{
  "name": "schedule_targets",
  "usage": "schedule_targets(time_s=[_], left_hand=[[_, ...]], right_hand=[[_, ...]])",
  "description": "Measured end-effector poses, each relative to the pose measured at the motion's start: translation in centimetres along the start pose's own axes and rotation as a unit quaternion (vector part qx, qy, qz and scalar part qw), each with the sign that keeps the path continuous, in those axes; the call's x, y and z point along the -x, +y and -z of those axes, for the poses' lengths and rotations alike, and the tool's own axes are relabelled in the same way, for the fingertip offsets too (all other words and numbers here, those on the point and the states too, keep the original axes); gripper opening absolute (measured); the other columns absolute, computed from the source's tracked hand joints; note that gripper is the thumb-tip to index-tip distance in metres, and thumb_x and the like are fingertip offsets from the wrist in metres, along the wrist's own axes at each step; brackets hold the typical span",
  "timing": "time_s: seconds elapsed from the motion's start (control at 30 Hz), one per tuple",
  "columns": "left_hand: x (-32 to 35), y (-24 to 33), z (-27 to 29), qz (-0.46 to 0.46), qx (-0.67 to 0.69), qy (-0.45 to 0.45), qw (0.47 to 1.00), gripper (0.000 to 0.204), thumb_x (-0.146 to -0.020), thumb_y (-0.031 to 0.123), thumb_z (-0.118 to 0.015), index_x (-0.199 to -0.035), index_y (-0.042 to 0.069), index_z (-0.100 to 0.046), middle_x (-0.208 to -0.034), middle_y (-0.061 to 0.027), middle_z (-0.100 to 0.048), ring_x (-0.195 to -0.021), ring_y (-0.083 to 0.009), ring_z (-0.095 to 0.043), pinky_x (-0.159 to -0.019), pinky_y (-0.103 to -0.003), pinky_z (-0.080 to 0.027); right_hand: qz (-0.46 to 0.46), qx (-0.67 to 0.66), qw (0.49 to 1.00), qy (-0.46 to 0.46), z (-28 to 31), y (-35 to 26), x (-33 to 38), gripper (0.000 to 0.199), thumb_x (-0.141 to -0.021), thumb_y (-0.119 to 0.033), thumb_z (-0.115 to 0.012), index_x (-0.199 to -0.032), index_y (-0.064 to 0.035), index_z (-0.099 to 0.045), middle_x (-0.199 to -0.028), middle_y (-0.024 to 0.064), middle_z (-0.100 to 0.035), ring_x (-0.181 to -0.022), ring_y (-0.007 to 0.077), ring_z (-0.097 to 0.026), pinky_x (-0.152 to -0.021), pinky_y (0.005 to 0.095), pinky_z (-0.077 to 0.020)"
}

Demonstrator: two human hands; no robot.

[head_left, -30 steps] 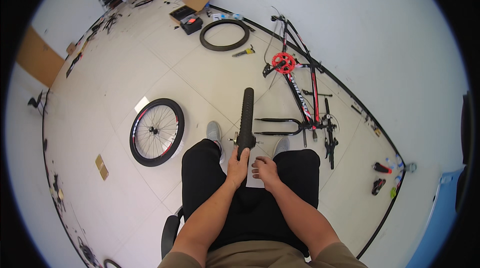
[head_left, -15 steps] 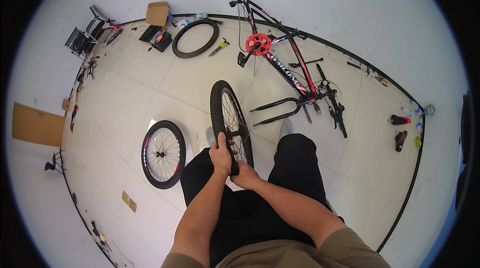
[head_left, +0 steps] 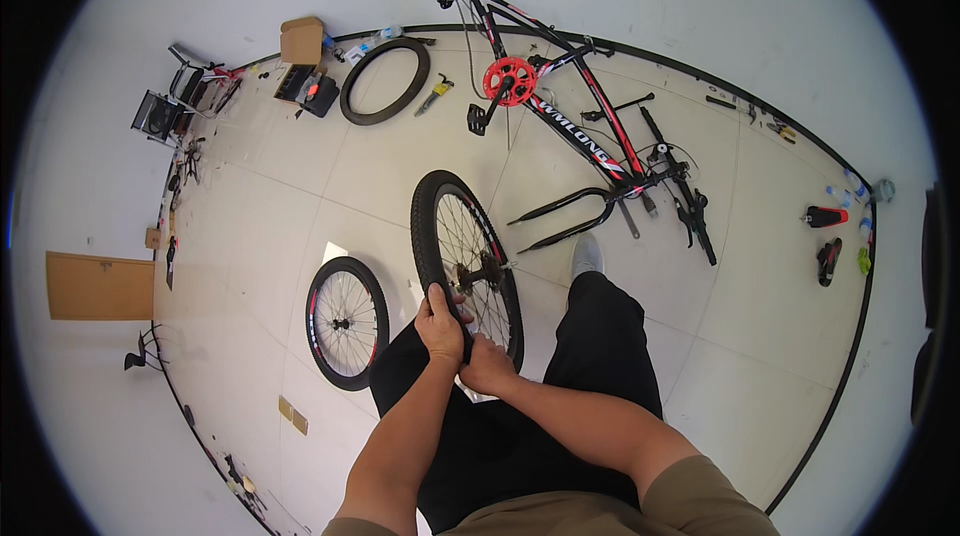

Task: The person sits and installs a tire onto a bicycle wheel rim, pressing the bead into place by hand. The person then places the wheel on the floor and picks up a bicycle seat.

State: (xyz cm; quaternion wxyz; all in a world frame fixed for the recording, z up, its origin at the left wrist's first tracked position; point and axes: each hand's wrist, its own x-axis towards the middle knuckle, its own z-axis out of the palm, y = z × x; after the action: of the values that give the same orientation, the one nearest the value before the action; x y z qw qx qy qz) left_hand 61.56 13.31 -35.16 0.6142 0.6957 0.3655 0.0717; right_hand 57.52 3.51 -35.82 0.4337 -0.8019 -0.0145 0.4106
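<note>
Between my knees a bicycle wheel (head_left: 428, 221) with a black knobby tyre stands tilted upright, its spokes and dark hub facing right. My left hand (head_left: 440, 328) is closed on the tyre's near left side, thumb on the tread. My right hand (head_left: 488, 364) grips the tyre at its near lower edge, with its fingers curled and partly hidden. A second bicycle wheel (head_left: 313, 321) with a red and white rim lies on the floor to my left. Beyond, to the right, lies a black and red bicycle frame (head_left: 570, 128) with its fork pointing toward the held wheel.
A loose tyre (head_left: 347, 101), a yellow-handled tool (head_left: 436, 93) and an open toolbox (head_left: 318, 94) lie at the back left. Along the right wall are a red and black saddle (head_left: 828, 217) and plastic bottles. Chairs (head_left: 157, 114) stand at the far left.
The whole view has shifted a little. The wheel in my hands has turned slightly, showing more of its spokes and hub. Both hands keep their hold on the tyre.
</note>
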Motion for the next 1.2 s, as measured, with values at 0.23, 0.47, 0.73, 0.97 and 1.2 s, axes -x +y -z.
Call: schedule_targets(time_s=[0.23,0.47,0.73,0.97,1.2], left_hand=[[-0.6,0.3,0.5,-0.017,0.014,0.008,1.000,0.059,-0.102,0.052,-0.050,-0.089,-0.004,-0.064,-0.076,-0.0109,-0.067,-0.051,-0.0171,-0.060,-0.049,-0.030,-0.049],[0.3,-0.5,1.9,-0.022,0.025,0.004,0.999,0.056,-0.103,0.049,-0.049,-0.089,-0.003,-0.065,-0.075,-0.0097,-0.066,-0.052,-0.0164,-0.061,-0.049,-0.030,-0.049],[0.5,-3.0,3.1,-0.037,0.036,0.000,0.999,0.057,-0.104,0.050,-0.046,-0.094,-0.002,-0.065,-0.081,-0.0104,-0.068,-0.054,-0.0174,-0.061,-0.050,-0.030,-0.048],[0.7,-2.1,3.5,-0.034,0.052,0.009,0.998,0.058,-0.102,0.053,-0.048,-0.090,-0.002,-0.065,-0.076,-0.0085,-0.065,-0.053,-0.0164,-0.060,-0.051,-0.031,-0.048],[0.7,-2.0,3.4,-0.038,0.051,0.013,0.998,0.056,-0.103,0.051,-0.048,-0.090,-0.001,-0.066,-0.076,-0.0081,-0.065,-0.054,-0.0156,-0.060,-0.051,-0.030,-0.048]], right_hand=[[-0.031,-0.009,0.997,-0.064,0.9,-1.7,-0.2,0.056,-0.080,-0.022,-0.066,-0.126,0.0023,-0.046,-0.131,0.0262,-0.055,-0.123,0.0443,-0.053,-0.107,0.0491,-0.0424],[-0.020,0.020,0.995,-0.100,0.1,-1.4,-0.8,0.054,-0.080,-0.020,-0.063,-0.125,0.0049,-0.049,-0.128,0.0273,-0.058,-0.121,0.0454,-0.056,-0.105,0.0486,-0.0450],[0.024,0.043,0.995,-0.084,-0.5,-0.6,-0.9,0.047,-0.079,-0.020,-0.064,-0.115,0.0082,-0.057,-0.112,0.0296,-0.066,-0.111,0.0434,-0.063,-0.096,0.0477,-0.0505],[0.024,0.033,0.994,-0.098,-0.3,-1.0,-1.1,0.052,-0.077,-0.017,-0.062,-0.122,0.0070,-0.054,-0.116,0.0285,-0.066,-0.113,0.0423,-0.063,-0.098,0.0470,-0.0487],[0.006,0.040,0.994,-0.099,-0.1,-1.5,-1.0,0.049,-0.077,-0.016,-0.061,-0.121,0.0069,-0.056,-0.118,0.0278,-0.065,-0.116,0.0414,-0.062,-0.099,0.0463,-0.0488]])
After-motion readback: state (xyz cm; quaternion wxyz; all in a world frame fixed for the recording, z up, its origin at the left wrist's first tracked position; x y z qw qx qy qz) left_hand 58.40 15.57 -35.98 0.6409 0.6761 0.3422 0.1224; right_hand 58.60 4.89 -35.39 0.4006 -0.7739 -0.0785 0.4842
